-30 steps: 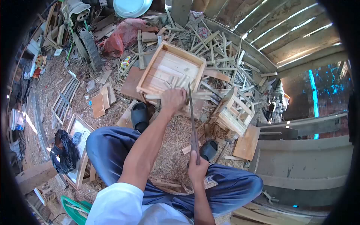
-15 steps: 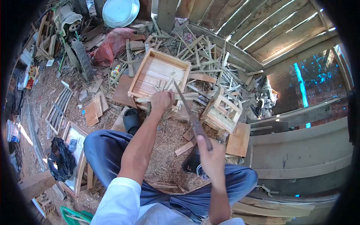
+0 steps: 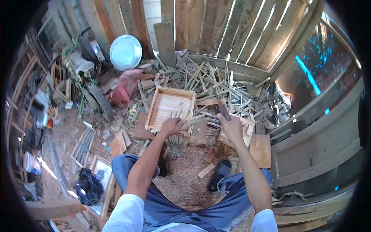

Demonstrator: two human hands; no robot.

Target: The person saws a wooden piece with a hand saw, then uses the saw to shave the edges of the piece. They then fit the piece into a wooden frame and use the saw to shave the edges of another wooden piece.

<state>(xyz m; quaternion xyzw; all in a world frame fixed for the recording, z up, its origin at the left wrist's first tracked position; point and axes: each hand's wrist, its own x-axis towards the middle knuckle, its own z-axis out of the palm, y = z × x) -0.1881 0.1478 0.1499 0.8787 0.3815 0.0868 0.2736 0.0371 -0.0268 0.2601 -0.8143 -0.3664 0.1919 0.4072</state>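
Note:
My left hand (image 3: 172, 127) is closed around a thin wooden strip (image 3: 196, 118), just over the near right corner of a shallow wooden box (image 3: 153, 109). More loose slivers lie in that corner of the box. To the right, my right hand (image 3: 232, 127) grips the dark handle of a long knife (image 3: 224, 111). Its blade points away from me and looks foreshortened, so its edge is hard to make out. Beneath my right hand stands a small slatted wooden frame (image 3: 247, 125), partly covered by the hand and forearm.
Thin wood offcuts (image 3: 208, 79) are heaped behind the box against the plank wall (image 3: 208, 27). A red plastic bag (image 3: 125, 87) and a pale round basin (image 3: 126, 52) are at the back left. On the left floor lie a slatted rack (image 3: 84, 145) and a black plastic bag (image 3: 89, 186).
My right hand has moved up and away from me, and the knife has swung from slanting across the strip to pointing forward. My left hand keeps its strip. The view has tilted up.

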